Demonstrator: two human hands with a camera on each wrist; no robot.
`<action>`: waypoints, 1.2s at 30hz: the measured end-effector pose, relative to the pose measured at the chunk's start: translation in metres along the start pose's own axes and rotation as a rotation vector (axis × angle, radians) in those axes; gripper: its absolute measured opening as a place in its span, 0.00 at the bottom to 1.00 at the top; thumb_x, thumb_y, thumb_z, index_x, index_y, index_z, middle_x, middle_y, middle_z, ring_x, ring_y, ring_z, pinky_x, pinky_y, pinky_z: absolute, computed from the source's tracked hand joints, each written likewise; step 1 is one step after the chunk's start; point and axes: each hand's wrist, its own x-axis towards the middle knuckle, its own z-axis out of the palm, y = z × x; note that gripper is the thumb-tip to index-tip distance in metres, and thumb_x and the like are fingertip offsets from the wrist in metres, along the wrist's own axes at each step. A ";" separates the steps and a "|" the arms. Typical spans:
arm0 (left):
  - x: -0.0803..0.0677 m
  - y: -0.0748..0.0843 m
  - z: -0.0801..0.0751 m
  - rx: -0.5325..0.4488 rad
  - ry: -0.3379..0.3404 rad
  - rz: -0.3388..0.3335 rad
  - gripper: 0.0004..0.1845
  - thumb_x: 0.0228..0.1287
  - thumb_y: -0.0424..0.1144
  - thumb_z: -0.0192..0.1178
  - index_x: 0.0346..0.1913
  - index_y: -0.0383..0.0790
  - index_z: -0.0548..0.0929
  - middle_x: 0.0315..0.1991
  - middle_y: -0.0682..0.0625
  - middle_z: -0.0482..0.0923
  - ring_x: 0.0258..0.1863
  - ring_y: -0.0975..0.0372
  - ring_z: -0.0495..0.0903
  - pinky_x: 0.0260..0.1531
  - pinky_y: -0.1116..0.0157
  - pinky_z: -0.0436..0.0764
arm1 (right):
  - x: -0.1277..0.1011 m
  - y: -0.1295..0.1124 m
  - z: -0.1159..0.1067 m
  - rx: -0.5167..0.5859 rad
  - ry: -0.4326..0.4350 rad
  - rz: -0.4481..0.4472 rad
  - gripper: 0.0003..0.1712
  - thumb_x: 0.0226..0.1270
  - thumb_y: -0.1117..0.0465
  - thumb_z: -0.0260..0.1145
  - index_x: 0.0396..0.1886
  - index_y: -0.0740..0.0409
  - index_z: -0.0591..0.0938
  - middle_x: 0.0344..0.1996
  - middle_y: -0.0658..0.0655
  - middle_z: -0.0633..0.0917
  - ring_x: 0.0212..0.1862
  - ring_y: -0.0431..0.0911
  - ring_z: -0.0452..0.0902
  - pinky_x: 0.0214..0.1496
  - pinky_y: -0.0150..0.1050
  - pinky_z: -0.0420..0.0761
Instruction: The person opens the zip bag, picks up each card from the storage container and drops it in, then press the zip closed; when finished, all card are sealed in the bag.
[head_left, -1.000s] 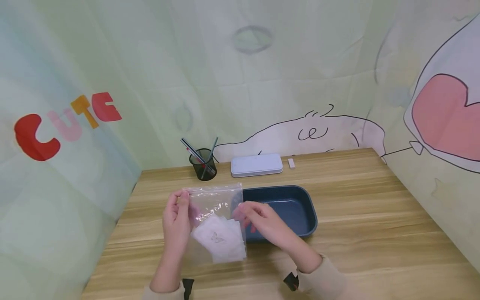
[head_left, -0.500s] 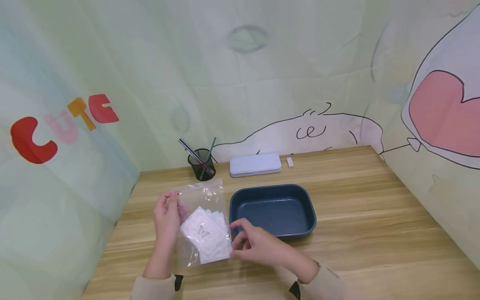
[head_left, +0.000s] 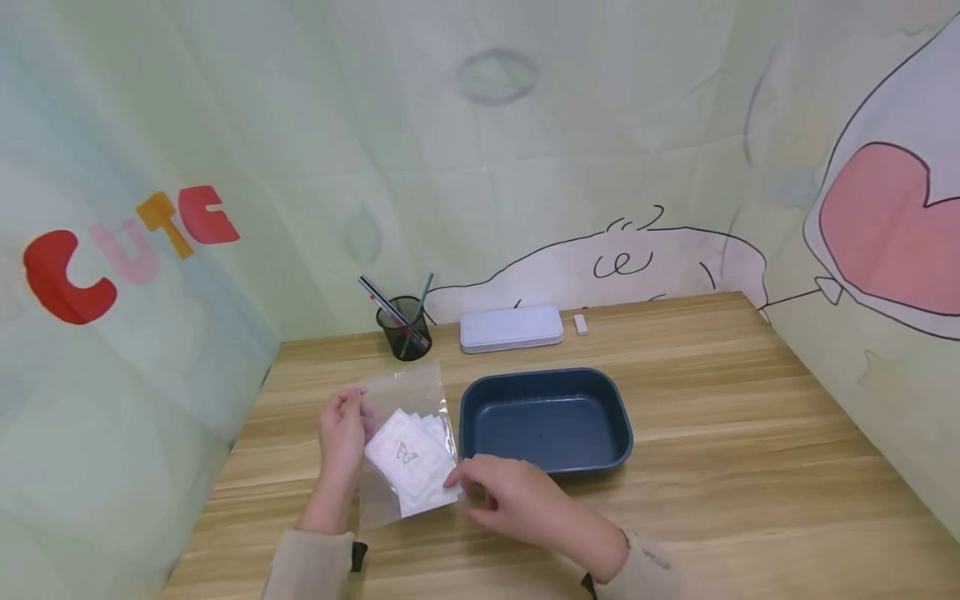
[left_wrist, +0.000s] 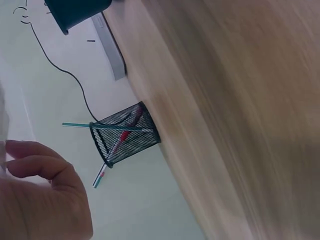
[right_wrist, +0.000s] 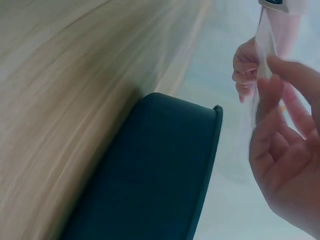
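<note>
A clear zip bag (head_left: 405, 387) is held up over the table, left of the dark blue tray (head_left: 547, 423). Inside it lies a fanned stack of white square sheets (head_left: 411, 471), the front one printed with a grey butterfly. My left hand (head_left: 342, 433) pinches the bag's left edge near the top. At the lower right edge my right hand (head_left: 517, 504) pinches the bag between thumb and fingers, overlapping a corner of the stack. The right wrist view shows the bag nearly edge-on between both hands; in the left wrist view the left hand (left_wrist: 45, 195) has only a sliver of it.
Behind the bag stands a black mesh pen cup (head_left: 406, 333) with several pens. A pale flat case (head_left: 512, 328) and a small white eraser-like block (head_left: 581, 324) lie along the table's back edge. Printed curtains hang behind and at both sides.
The bag has moved left, off the tray it overlapped. My right hand has gone from the bag's upper right side to its lower right edge, its fingers lately edging left over the stack.
</note>
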 end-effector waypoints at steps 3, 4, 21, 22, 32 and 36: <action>0.002 -0.004 0.000 -0.002 -0.020 -0.033 0.15 0.77 0.39 0.40 0.53 0.31 0.71 0.23 0.53 0.74 0.16 0.68 0.72 0.18 0.73 0.72 | 0.001 0.002 0.003 -0.099 0.070 -0.061 0.14 0.59 0.62 0.71 0.44 0.43 0.83 0.35 0.41 0.81 0.27 0.27 0.69 0.29 0.18 0.69; 0.003 -0.006 0.000 -0.004 -0.028 -0.042 0.15 0.77 0.39 0.40 0.54 0.31 0.71 0.24 0.53 0.74 0.16 0.68 0.72 0.18 0.73 0.72 | 0.001 0.002 0.004 -0.123 0.094 -0.077 0.13 0.59 0.61 0.71 0.43 0.43 0.84 0.35 0.40 0.81 0.27 0.27 0.69 0.30 0.18 0.68; 0.017 -0.029 -0.003 0.124 -0.161 -0.108 0.16 0.75 0.36 0.41 0.57 0.29 0.69 0.26 0.47 0.79 0.17 0.63 0.75 0.17 0.71 0.75 | 0.009 0.011 0.014 -0.310 0.184 -0.124 0.02 0.59 0.55 0.72 0.32 0.44 0.88 0.29 0.36 0.85 0.30 0.27 0.77 0.31 0.21 0.74; 0.018 -0.030 -0.004 0.149 -0.169 -0.109 0.16 0.75 0.36 0.41 0.57 0.29 0.69 0.27 0.46 0.79 0.18 0.63 0.75 0.18 0.71 0.75 | 0.009 0.012 0.015 -0.329 0.182 -0.127 0.02 0.58 0.55 0.72 0.32 0.44 0.88 0.29 0.37 0.85 0.30 0.27 0.77 0.30 0.21 0.74; 0.030 -0.041 -0.008 0.203 -0.221 -0.146 0.17 0.74 0.36 0.44 0.56 0.28 0.72 0.27 0.47 0.78 0.20 0.64 0.77 0.17 0.72 0.74 | 0.017 0.011 0.024 -0.484 0.208 -0.218 0.04 0.53 0.55 0.75 0.28 0.42 0.87 0.34 0.39 0.83 0.27 0.30 0.78 0.23 0.22 0.71; 0.034 -0.043 -0.009 0.215 -0.227 -0.128 0.18 0.73 0.36 0.46 0.56 0.25 0.72 0.26 0.47 0.75 0.20 0.64 0.77 0.17 0.72 0.75 | 0.022 0.009 0.027 -0.541 0.143 -0.207 0.03 0.54 0.55 0.74 0.27 0.41 0.86 0.35 0.38 0.83 0.26 0.29 0.76 0.21 0.21 0.67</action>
